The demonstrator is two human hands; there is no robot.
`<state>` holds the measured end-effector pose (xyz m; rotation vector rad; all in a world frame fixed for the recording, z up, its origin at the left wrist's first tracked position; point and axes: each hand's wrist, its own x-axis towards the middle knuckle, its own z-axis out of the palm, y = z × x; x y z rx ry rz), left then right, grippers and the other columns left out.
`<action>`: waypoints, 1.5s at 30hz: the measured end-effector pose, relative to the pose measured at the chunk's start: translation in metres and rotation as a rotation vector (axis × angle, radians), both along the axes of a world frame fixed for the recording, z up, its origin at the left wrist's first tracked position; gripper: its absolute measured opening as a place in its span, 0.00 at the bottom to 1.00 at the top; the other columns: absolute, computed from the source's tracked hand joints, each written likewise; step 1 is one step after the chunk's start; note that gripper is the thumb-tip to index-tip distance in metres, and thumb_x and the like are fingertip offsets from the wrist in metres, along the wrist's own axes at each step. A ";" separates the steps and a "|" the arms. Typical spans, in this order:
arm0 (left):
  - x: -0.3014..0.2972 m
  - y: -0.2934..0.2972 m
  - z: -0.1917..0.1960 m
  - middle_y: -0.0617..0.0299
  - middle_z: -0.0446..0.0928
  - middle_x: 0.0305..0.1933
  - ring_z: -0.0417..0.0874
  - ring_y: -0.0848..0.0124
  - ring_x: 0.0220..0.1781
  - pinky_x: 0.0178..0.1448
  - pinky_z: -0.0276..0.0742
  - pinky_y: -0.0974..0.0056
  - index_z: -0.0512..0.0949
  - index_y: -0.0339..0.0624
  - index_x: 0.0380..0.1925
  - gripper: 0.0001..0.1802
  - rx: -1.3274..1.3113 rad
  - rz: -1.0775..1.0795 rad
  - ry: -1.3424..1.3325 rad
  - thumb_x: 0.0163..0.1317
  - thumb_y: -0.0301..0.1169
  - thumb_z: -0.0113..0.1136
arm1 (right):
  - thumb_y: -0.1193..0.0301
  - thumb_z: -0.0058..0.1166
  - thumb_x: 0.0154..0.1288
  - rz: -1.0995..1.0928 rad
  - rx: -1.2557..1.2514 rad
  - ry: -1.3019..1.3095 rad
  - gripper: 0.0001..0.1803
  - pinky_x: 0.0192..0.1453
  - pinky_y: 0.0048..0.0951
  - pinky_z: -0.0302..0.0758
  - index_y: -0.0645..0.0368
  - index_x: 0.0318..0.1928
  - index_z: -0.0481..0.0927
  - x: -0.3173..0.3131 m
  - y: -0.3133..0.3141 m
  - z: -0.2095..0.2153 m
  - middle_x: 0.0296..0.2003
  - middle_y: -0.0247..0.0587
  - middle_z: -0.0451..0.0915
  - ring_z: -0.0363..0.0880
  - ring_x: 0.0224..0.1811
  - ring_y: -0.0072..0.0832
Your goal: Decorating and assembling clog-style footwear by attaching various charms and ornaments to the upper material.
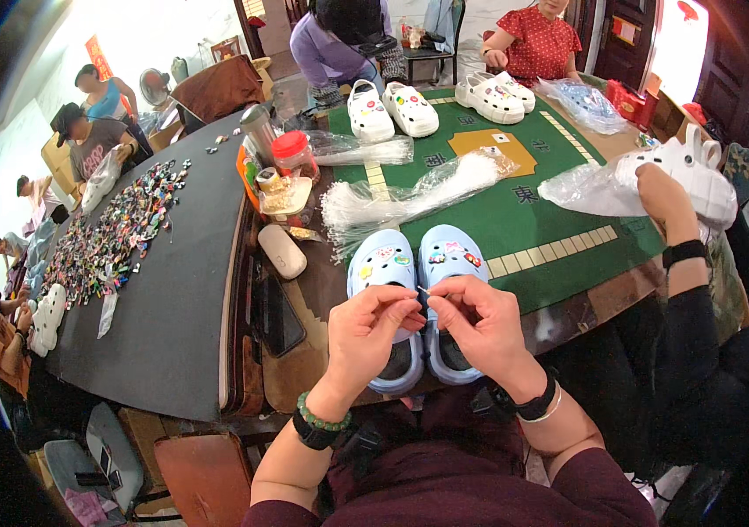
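Pale-blue clogs, one pair, are set side by side and touching at the near edge of the table, heels toward the person and toes pointing away; the long axes run from the near edge toward the table's middle. Small coloured charms are seen on the toe caps. A thin white tie is pinched between the fingertips of both hands just above the heels: the left hand is curled with thumb and forefinger pressed on it, and the right hand is likewise closed in a pinch, the two hands nearly touching. The heels sit close to the table's brown wooden rim. Bare green mat lies beyond the toes and to the right. A bundle of clear plastic ties lies just beyond the toes. A white oblong case rests to the left, near a dark cloth strewn with charms. White clogs stand at the far edge.
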<state>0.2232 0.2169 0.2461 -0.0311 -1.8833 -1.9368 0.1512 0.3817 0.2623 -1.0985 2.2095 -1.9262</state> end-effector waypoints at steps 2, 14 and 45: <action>0.000 0.000 0.001 0.56 0.85 0.36 0.87 0.72 0.36 0.42 0.85 0.68 0.82 0.30 0.45 0.07 0.027 0.002 0.012 0.70 0.22 0.61 | 0.74 0.62 0.69 -0.005 -0.004 0.023 0.06 0.30 0.16 0.70 0.62 0.44 0.83 0.000 0.000 0.001 0.26 0.29 0.82 0.75 0.25 0.11; 0.009 -0.005 0.005 0.70 0.80 0.30 0.73 0.85 0.27 0.29 0.66 0.77 0.87 0.36 0.46 0.10 0.068 0.038 0.000 0.66 0.24 0.67 | 0.74 0.63 0.67 -0.024 0.018 0.052 0.06 0.26 0.21 0.67 0.60 0.42 0.84 0.005 0.000 0.008 0.25 0.33 0.80 0.71 0.22 0.15; 0.013 -0.007 0.010 0.68 0.78 0.24 0.74 0.82 0.24 0.28 0.68 0.76 0.88 0.36 0.44 0.09 -0.024 -0.046 -0.043 0.65 0.19 0.64 | 0.75 0.63 0.66 0.086 0.056 0.004 0.06 0.31 0.23 0.75 0.62 0.42 0.85 0.008 0.003 0.015 0.28 0.38 0.82 0.79 0.27 0.21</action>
